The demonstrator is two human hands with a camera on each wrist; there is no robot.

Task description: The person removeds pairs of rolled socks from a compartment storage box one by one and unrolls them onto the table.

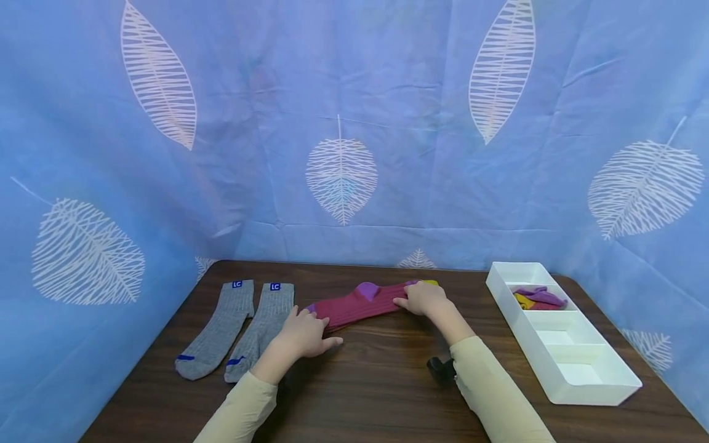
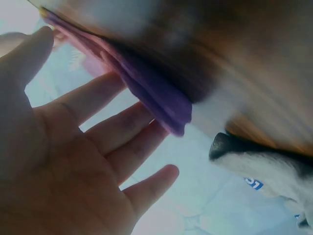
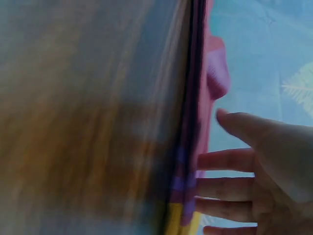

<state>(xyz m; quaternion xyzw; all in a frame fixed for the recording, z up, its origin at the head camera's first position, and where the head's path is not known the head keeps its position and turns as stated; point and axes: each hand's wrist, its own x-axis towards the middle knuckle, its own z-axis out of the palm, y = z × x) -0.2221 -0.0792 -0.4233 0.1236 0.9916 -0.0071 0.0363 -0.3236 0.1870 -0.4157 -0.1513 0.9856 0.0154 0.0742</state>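
Note:
A crimson sock [image 1: 354, 306] with a purple heel, purple toe and yellow cuff lies flat across the middle of the table. Its edge shows stacked layers in the right wrist view, perhaps two socks one on the other. My left hand [image 1: 303, 334] touches the toe end with nearly straight, spread fingers [image 2: 122, 129]. At the cuff end, my right hand [image 1: 426, 299] rests its extended fingers [image 3: 227, 188] on the fabric, the thumb held apart. Two grey socks [image 1: 213, 332] with blue labels lie side by side, left of my left hand.
On the right of the dark wooden table [image 1: 365, 394] stands a white divided box [image 1: 526, 335]. One of its rear compartments holds a folded purple, yellow and crimson sock [image 1: 540, 298]. A blue leaf-patterned cloth [image 1: 388, 184] hangs behind the table.

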